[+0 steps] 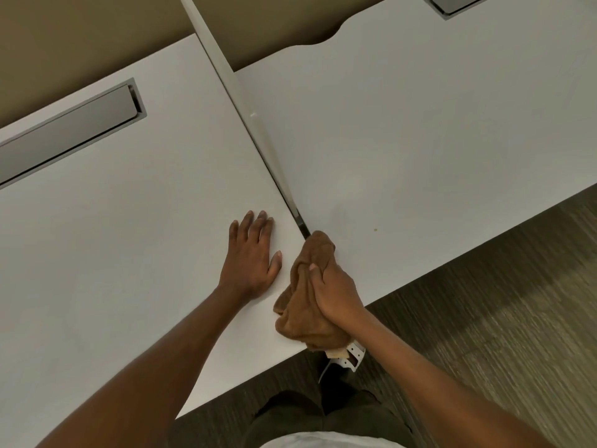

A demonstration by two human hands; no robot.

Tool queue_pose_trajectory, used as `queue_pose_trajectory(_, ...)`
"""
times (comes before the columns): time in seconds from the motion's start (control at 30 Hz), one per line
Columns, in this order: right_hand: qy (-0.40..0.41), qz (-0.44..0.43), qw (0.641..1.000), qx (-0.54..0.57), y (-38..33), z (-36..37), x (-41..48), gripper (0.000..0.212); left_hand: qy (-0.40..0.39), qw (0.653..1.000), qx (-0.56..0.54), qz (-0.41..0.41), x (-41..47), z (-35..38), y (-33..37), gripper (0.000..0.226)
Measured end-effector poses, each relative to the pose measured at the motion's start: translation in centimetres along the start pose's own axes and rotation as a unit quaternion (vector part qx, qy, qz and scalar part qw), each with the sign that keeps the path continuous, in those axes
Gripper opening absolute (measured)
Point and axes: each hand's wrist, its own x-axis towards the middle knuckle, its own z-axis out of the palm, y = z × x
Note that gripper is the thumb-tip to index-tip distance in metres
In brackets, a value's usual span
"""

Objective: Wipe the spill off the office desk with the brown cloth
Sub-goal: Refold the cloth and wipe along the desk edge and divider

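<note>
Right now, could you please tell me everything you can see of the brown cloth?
The brown cloth is a soft, fuzzy-looking fabric, bunched into a crumpled wad rather than spread flat. The right hand grips it from above, fingers curled into its folds. Its front tip sits at the near end of the narrow gap between the two white desk tops; its rear hangs past the desk's near edge. The left hand lies flat beside it, apart.

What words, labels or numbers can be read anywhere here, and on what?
None can be read.
The desk, the cloth in the right hand and the grey tray carry no writing.
The white wristband shows only holes; any print on it is too small to tell.
</note>
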Motion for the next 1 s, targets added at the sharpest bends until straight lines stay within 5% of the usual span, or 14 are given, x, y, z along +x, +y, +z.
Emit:
queue_pose_trajectory(0.27, 0.022, 0.012, 0.999, -0.02, 4.2, 0.7, -3.6, 0.036, 0.005, 1.0, 0.006, 0.008, 0.0, 0.2, -0.2, 0.071)
queue_pose_trajectory(0.6, 0.038, -0.044, 0.997, -0.045, -3.3, 0.9, 4.8, 0.037, 0.008, 1.0, -0.007, 0.008, 0.1, 0.5, -0.3, 0.068)
queue_pose_trajectory(0.77, 0.06, -0.061, 0.994, -0.068, -5.7, 2.0, 10.0, 0.033, -0.009, 1.0, 0.02, 0.022, 0.3, 0.6, -0.7, 0.086)
queue_pose_trajectory(1.0, 0.027, -0.051, 0.996, -0.061, -3.1, 1.2, 6.4, 0.044, 0.005, 1.0, 0.012, 0.013, 0.0, 0.7, -0.6, 0.067)
